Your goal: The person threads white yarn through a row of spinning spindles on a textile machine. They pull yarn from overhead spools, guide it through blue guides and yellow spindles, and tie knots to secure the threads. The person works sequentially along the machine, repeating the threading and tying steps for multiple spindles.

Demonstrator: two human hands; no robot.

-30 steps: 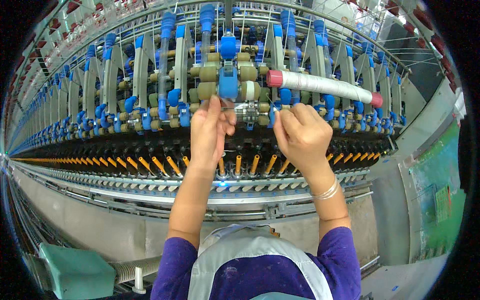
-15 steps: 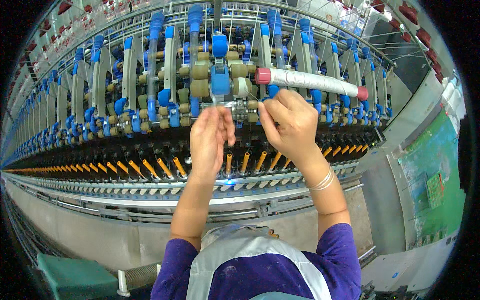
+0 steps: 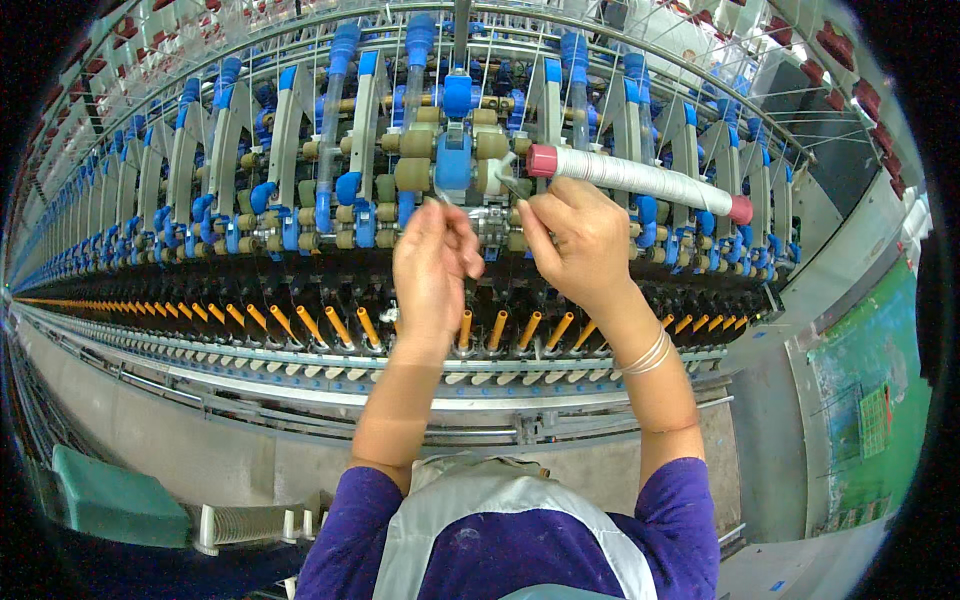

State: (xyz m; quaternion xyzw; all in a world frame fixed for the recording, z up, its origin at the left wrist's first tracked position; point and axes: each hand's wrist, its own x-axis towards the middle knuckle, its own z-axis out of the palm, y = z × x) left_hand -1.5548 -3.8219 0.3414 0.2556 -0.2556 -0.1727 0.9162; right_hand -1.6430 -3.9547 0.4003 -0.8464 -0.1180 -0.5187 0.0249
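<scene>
I stand at a long spinning frame [image 3: 300,200] with blue arms, tan rollers and a row of orange spindles [image 3: 300,322]. My right hand [image 3: 575,240] holds a white yarn-wound bobbin [image 3: 640,177] with red ends, lying level and pointing right, and its fingers also pinch near the rollers. My left hand [image 3: 432,262] is raised beside it, fingers pinched together just below the blue roller arm [image 3: 455,150] in the middle. A fine thread between the fingers is too thin to make out. Thin bangles sit on my right wrist [image 3: 645,355].
The frame runs far to the left, with a grey metal rail [image 3: 250,360] below the spindles. A green box [image 3: 110,495] and a white ribbed part [image 3: 245,522] lie on the floor at lower left. Green floor [image 3: 870,400] shows at right.
Both hands have risen slightly and closed in on the rollers under the middle blue arm. The bobbin has stayed in my right hand, moving up with it.
</scene>
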